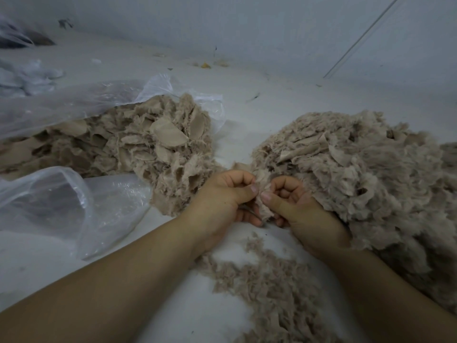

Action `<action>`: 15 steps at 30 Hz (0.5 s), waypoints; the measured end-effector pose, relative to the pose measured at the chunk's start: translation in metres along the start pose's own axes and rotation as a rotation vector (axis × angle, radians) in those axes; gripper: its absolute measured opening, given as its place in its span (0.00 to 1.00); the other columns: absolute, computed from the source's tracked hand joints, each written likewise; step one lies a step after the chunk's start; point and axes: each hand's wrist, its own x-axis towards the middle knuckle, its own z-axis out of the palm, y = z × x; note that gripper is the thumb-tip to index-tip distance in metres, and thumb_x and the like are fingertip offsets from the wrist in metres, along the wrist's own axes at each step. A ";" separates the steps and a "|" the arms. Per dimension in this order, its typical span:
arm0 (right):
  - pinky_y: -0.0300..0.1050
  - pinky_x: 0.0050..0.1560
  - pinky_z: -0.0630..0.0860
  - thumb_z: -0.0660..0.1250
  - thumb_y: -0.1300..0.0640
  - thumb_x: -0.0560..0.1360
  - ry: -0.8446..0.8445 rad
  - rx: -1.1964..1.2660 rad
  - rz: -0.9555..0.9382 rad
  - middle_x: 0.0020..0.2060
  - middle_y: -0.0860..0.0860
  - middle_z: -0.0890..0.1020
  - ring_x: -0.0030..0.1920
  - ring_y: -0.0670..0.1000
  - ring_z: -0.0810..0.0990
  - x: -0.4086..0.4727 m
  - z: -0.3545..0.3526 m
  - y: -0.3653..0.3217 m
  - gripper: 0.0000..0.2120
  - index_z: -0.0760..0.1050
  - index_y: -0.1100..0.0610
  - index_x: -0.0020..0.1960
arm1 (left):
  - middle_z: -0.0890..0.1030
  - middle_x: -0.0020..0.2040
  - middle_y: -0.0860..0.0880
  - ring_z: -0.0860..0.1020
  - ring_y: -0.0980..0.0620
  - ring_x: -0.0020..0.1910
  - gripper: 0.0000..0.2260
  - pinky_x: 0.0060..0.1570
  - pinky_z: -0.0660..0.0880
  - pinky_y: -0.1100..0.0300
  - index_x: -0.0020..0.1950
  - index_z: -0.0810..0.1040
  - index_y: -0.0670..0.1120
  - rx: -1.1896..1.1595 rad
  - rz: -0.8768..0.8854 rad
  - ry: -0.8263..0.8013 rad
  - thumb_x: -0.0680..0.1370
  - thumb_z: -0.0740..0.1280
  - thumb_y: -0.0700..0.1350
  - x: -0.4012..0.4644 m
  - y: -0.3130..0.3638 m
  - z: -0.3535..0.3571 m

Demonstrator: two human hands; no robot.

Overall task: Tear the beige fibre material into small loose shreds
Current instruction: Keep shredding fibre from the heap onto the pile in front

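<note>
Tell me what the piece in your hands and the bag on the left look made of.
Piece: soft beige woven-looking fabric, matte, with frayed, fuzzy edges; exact fibre unclear. Bag: thin clear plastic film, glossy and crinkled, the floor showing through.

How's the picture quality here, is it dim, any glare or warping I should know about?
Head view: dim, flat, bluish light with soft shadows; mild glare on the plastic bag; wide-angle bending stretches the forearms and edges; the hands and pinched piece are fairly sharp, the far corners soft.

Occluded and cropped regions

Shredded pile (371, 169) runs off the right edge; plastic bag (61, 105) veils the unshredded heap (138, 144); dark far-left object blurred.
</note>
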 end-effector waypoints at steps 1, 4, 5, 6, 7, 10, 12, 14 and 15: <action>0.33 0.24 0.68 0.69 0.56 0.70 -0.004 0.016 0.002 0.24 0.43 0.73 0.24 0.41 0.68 0.000 0.000 0.000 0.07 0.71 0.56 0.43 | 0.73 0.31 0.43 0.74 0.47 0.28 0.08 0.32 0.79 0.53 0.41 0.75 0.40 0.002 0.002 -0.001 0.79 0.63 0.33 0.000 0.000 0.000; 0.34 0.25 0.67 0.67 0.57 0.72 -0.009 0.061 0.011 0.25 0.45 0.72 0.24 0.43 0.67 -0.001 -0.001 -0.001 0.05 0.72 0.56 0.43 | 0.73 0.30 0.43 0.75 0.47 0.28 0.08 0.32 0.79 0.52 0.41 0.74 0.40 0.018 0.008 0.018 0.79 0.62 0.32 0.000 -0.002 0.001; 0.35 0.26 0.67 0.67 0.57 0.73 -0.008 0.061 0.011 0.25 0.46 0.73 0.25 0.43 0.68 -0.002 -0.001 -0.001 0.04 0.72 0.56 0.43 | 0.73 0.30 0.43 0.75 0.47 0.29 0.08 0.32 0.79 0.52 0.41 0.74 0.39 0.025 0.009 0.027 0.80 0.61 0.32 0.000 -0.002 0.001; 0.35 0.26 0.67 0.67 0.58 0.74 -0.007 0.053 0.009 0.26 0.46 0.73 0.25 0.44 0.68 -0.002 -0.001 -0.002 0.03 0.72 0.56 0.43 | 0.73 0.31 0.42 0.75 0.46 0.29 0.08 0.32 0.79 0.51 0.42 0.73 0.39 0.029 0.010 0.033 0.80 0.61 0.32 0.000 -0.003 0.001; 0.35 0.26 0.68 0.66 0.59 0.76 -0.005 0.046 0.007 0.26 0.46 0.73 0.25 0.45 0.68 -0.002 -0.001 -0.002 0.03 0.72 0.56 0.43 | 0.73 0.33 0.40 0.74 0.45 0.30 0.07 0.32 0.79 0.51 0.43 0.73 0.38 0.031 0.012 0.034 0.80 0.61 0.33 0.000 -0.003 0.002; 0.35 0.27 0.69 0.65 0.60 0.76 -0.012 0.055 -0.014 0.27 0.46 0.75 0.26 0.45 0.69 -0.002 -0.001 -0.002 0.04 0.71 0.56 0.43 | 0.72 0.36 0.39 0.74 0.43 0.33 0.05 0.34 0.79 0.50 0.45 0.73 0.38 0.000 0.016 0.014 0.80 0.62 0.36 -0.001 -0.001 0.001; 0.35 0.27 0.69 0.66 0.57 0.73 -0.031 0.069 -0.029 0.28 0.45 0.76 0.27 0.45 0.70 -0.003 0.000 -0.003 0.04 0.71 0.55 0.43 | 0.74 0.36 0.39 0.76 0.44 0.32 0.04 0.34 0.77 0.51 0.47 0.74 0.38 -0.026 0.015 -0.002 0.79 0.65 0.39 -0.002 0.001 0.001; 0.34 0.27 0.70 0.66 0.55 0.70 -0.061 0.075 -0.043 0.29 0.45 0.77 0.26 0.44 0.71 -0.003 0.000 -0.004 0.06 0.71 0.56 0.43 | 0.76 0.38 0.39 0.76 0.44 0.33 0.05 0.34 0.77 0.52 0.51 0.76 0.40 0.001 0.017 -0.019 0.78 0.67 0.39 -0.003 0.001 0.000; 0.34 0.26 0.70 0.66 0.56 0.69 -0.077 0.070 -0.053 0.29 0.46 0.77 0.25 0.43 0.72 -0.003 0.000 -0.004 0.06 0.71 0.57 0.43 | 0.77 0.39 0.40 0.76 0.44 0.34 0.04 0.32 0.76 0.54 0.51 0.78 0.41 0.022 0.025 -0.029 0.78 0.67 0.39 -0.002 0.001 0.001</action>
